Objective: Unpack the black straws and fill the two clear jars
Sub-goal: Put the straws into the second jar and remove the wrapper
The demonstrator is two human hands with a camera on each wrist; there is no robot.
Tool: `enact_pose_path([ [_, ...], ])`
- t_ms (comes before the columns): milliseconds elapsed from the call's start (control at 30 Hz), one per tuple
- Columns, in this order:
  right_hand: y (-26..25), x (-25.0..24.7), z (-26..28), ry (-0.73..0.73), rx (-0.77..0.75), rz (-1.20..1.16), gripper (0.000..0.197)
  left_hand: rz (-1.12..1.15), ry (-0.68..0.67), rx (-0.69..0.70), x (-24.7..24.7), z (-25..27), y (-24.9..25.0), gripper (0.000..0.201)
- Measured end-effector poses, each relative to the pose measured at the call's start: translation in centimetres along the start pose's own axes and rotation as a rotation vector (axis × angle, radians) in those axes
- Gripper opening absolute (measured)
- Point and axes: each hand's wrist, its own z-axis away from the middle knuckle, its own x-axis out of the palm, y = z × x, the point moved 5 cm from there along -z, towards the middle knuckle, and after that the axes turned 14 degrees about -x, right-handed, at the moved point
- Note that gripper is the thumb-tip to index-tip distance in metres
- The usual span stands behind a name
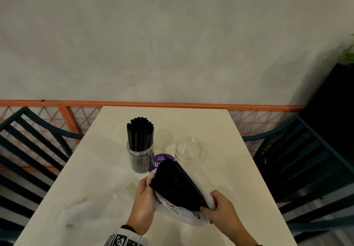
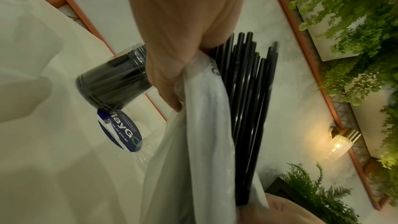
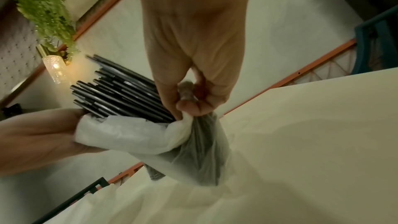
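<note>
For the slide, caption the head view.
Both hands peel a white bag off black straws beside one empty jar.

Table (image 1: 95, 169) centre, chairs (image 1: 28, 150) at 9 and 3 o'clock. Full jar (image 1: 140, 157) toward 12, straws standing in it; empty jar (image 1: 188, 150) at its 3 o'clock, apart. Bag (image 1: 183, 215) with straw bundle (image 1: 178, 184) at 6 o'clock, before both jars, between left hand (image 1: 143, 203) and right hand (image 1: 222, 211).

dim, warm – wall lamp (image 2: 342, 142) glows | wrist views blurred – edges warped
</note>
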Motion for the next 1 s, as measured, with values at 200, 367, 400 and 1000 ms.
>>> enact_pose_path([
  [200, -1.1, 1.8, 0.9, -0.203, -0.183, -0.056, 0.07, 0.056, 0.073, 0.034, -0.4, -0.4, 0.4, 0.031],
  [367, -1.5, 2.7, 0.1, -0.153, -0.299, 0.191, 0.058, -0.002, 0.03, -0.009, -0.5, -1.0, -0.5, 0.023],
  [400, -1.5, 2.5, -0.1, -0.104, -0.285, 0.165, 0.045, 0.034, 0.02, -0.029, -0.4, -1.0, -0.5, 0.027],
  [1000, -0.6, 1.6, -0.5, -0.108, -0.145, 0.098, 0.034, -0.603, -0.085, 0.264, 2.3, 2.0, -0.8, 0.025],
])
